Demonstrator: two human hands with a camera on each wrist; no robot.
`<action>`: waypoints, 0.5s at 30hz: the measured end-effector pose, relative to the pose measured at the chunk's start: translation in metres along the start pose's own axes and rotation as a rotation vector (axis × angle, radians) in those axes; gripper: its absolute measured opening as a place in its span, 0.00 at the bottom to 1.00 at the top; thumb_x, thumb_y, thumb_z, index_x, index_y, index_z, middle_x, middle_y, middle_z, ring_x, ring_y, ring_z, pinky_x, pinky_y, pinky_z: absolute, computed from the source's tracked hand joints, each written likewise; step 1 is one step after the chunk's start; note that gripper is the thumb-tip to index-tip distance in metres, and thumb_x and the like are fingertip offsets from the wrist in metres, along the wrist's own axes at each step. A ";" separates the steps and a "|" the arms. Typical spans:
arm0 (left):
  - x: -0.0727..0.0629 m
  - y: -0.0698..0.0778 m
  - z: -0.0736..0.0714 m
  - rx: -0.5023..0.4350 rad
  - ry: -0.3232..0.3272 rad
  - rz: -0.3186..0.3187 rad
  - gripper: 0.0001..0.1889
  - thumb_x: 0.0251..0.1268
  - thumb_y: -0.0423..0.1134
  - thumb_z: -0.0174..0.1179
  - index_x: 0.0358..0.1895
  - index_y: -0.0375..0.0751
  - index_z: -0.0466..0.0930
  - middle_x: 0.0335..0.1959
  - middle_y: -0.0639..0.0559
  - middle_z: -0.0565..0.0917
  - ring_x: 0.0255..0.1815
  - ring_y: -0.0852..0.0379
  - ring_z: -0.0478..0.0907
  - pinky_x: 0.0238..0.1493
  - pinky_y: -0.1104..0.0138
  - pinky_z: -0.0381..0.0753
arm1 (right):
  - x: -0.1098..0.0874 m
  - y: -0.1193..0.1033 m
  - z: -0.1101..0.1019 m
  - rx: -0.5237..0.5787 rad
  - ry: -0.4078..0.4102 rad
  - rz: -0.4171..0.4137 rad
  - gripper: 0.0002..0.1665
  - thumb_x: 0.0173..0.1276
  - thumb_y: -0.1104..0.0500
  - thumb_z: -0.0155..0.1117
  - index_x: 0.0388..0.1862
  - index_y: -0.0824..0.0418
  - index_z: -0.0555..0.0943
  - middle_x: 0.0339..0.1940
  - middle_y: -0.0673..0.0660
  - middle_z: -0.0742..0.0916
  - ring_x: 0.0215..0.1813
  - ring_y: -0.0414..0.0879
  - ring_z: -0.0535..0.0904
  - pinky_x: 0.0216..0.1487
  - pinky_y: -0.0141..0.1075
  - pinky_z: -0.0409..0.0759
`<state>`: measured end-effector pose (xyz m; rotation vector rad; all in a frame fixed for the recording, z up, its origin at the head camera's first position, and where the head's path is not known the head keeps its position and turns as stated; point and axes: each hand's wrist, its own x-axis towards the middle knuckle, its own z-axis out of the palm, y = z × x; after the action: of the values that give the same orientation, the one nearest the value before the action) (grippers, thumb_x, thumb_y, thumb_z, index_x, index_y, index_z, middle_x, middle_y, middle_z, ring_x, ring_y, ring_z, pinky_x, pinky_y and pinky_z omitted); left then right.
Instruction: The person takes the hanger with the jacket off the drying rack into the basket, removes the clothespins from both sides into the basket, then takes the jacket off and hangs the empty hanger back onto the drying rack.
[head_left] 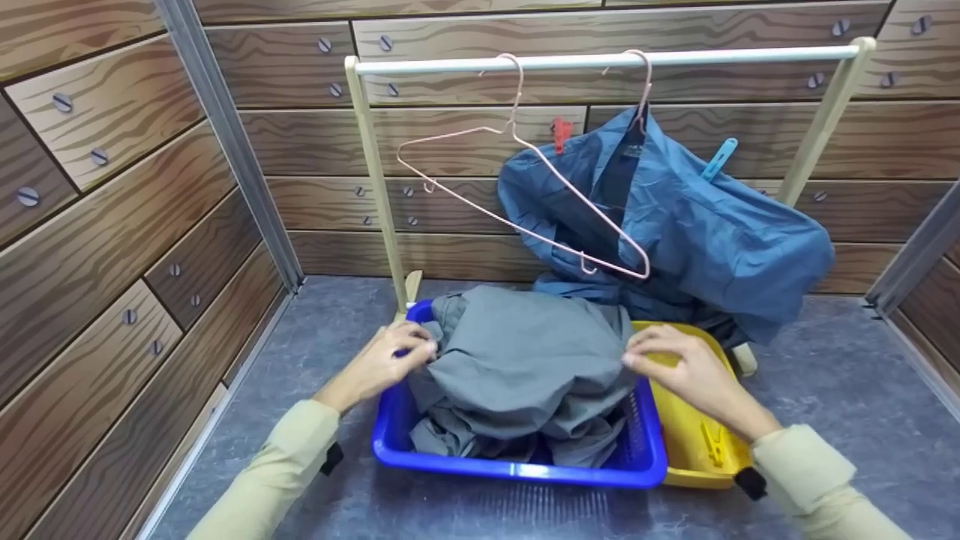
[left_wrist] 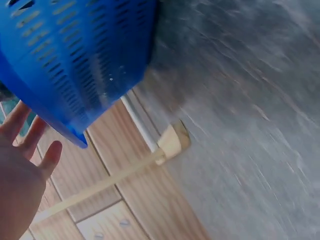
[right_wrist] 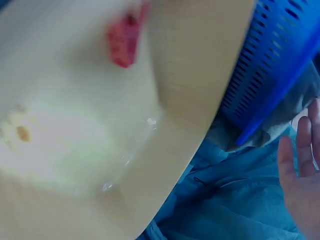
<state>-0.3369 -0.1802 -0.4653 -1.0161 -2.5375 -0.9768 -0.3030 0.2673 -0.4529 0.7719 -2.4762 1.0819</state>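
"Where do we have the gray garment (head_left: 532,352)?"

"Lower middle of the frame, heaped in the blue basket (head_left: 517,472). We pinch its left edge between thumb and fingertips of our left hand (head_left: 386,358), and its right edge the same way with our right hand (head_left: 682,367)."

"What worries us most?"

"The grip, we'd say. We hold just the edges, while thick folds sag into the basket. Should we lift fast, the weight could pull the cloth out of our fingertips."

"And the basket?"

"If a low fold wedges against its wall, we might drag the basket along and jostle the yellow tub (head_left: 697,480) just beside it, at lower right."

"Anything behind?"

"Yes, the blue garment (head_left: 720,225), right of center, droops low behind the basket. Swinging the gray cloth up and back, we could brush it and knock off its red clip (head_left: 561,135). The bare hanger (head_left: 562,177), upper middle, sits loosely on the rail (head_left: 577,61) by its hook, so a bump could make us unhook it."
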 end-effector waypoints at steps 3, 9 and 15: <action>0.014 -0.004 -0.001 0.018 0.075 0.016 0.15 0.72 0.44 0.58 0.28 0.44 0.88 0.38 0.51 0.82 0.46 0.51 0.76 0.51 0.56 0.72 | 0.014 0.002 -0.001 -0.021 0.044 0.011 0.05 0.66 0.56 0.70 0.33 0.45 0.89 0.40 0.41 0.85 0.45 0.39 0.78 0.44 0.28 0.73; 0.036 -0.002 0.002 0.146 0.144 -0.083 0.08 0.63 0.41 0.67 0.28 0.43 0.83 0.46 0.45 0.78 0.47 0.47 0.76 0.49 0.55 0.75 | 0.035 0.007 0.007 -0.112 0.015 0.032 0.09 0.67 0.50 0.69 0.39 0.53 0.88 0.46 0.47 0.85 0.49 0.43 0.79 0.49 0.43 0.78; 0.062 0.001 0.016 0.326 0.056 -0.149 0.26 0.56 0.56 0.70 0.51 0.43 0.78 0.57 0.46 0.71 0.45 0.45 0.78 0.40 0.53 0.80 | 0.047 0.012 0.017 -0.174 -0.074 0.124 0.22 0.64 0.45 0.71 0.49 0.58 0.85 0.51 0.57 0.84 0.53 0.54 0.79 0.53 0.52 0.76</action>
<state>-0.3812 -0.1360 -0.4496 -0.7055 -2.6390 -0.5863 -0.3488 0.2453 -0.4474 0.6240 -2.6683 0.8771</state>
